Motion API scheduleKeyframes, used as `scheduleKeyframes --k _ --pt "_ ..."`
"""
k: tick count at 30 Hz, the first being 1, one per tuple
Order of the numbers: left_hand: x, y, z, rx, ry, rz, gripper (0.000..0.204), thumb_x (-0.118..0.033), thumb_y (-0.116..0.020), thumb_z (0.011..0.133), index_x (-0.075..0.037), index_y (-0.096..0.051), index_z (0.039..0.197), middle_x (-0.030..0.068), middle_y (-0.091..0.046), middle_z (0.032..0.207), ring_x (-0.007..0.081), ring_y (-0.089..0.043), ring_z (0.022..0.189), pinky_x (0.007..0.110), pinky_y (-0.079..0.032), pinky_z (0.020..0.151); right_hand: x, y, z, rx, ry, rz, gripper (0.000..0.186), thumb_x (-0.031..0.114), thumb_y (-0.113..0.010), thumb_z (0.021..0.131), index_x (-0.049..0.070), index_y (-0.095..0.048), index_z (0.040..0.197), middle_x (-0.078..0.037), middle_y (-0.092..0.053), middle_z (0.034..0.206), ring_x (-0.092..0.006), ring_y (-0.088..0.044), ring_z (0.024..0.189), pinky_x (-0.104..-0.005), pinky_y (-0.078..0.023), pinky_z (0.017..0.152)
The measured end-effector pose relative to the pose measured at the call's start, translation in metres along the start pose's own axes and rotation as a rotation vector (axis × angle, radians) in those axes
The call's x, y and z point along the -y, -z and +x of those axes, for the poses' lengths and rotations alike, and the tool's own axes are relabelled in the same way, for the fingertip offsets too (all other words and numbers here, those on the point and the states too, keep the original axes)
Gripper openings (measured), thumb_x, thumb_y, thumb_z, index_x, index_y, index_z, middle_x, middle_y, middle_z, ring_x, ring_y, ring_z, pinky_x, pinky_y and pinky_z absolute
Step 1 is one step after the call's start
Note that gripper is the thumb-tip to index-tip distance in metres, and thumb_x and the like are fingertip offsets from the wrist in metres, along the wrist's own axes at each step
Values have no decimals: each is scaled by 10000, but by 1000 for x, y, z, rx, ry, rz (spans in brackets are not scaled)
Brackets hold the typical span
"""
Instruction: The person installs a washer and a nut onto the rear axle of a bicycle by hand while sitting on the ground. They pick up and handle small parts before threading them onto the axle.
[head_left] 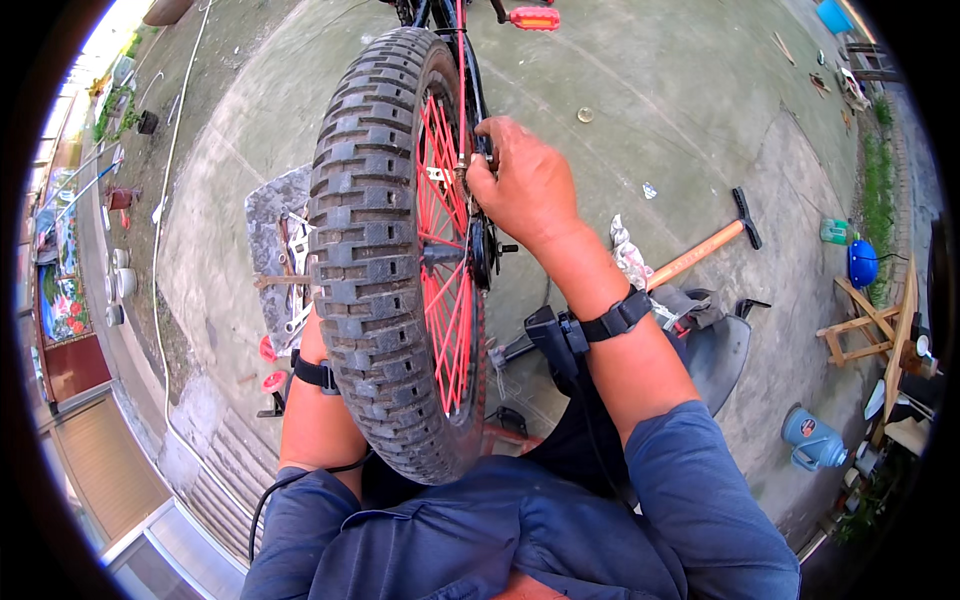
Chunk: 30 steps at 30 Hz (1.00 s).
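A bicycle wheel with a thick knobbly black tyre [365,230] and red spokes [455,350] stands upright in front of me. My right hand [525,180] is at the right side of the wheel, above the hub axle [507,248]. Its thumb and fingers are closed around a small dark part [484,146] beside the red rod [461,80]; the fingers cover most of that part. My left forearm [318,425] reaches up behind the tyre's left side. The tyre hides my left hand and its fingers.
Left of the wheel, several wrenches [297,245] lie on a grey board [265,205]. A wooden-handled tool with a black head [742,218] lies on the concrete at right, by a crumpled rag [628,252]. Farther right are a wooden frame [862,350] and a blue jug [815,440].
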<state>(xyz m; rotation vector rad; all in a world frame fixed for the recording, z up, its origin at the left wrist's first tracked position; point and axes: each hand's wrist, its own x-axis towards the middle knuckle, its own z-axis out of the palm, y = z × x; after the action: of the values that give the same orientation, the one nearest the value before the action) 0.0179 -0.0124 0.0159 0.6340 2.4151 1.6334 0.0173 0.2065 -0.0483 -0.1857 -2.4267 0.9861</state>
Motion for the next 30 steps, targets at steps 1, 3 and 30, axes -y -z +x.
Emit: scheduleKeyframes --k 1,3,30 --pt "-1 0 1 0 0 -1 321 -72 -585 945 20 -607 1251 102 -696 1135 183 -672 993 316 -545 861 0 1 0 2 7 5 255 162 -658 806 64 -628 1039 -140 -648 790 -338 -646 695 -439 -516 637" --pt "0 -1 2 0 0 -3 323 -70 -583 945 20 -605 1254 103 -696 1136 183 -673 991 316 -546 860 -1 1 0 5 -10 2 256 164 -660 808 63 -626 1041 -134 -643 783 -334 -645 693 -438 -516 637" --pt "6 -4 7 1 22 -52 356 -30 -555 943 29 -568 1294 120 -684 1149 185 -680 974 318 -561 848 -3 6 1 81 -42 74 186 167 -631 816 68 -684 964 -135 -645 823 -315 -639 737 -418 -515 676"
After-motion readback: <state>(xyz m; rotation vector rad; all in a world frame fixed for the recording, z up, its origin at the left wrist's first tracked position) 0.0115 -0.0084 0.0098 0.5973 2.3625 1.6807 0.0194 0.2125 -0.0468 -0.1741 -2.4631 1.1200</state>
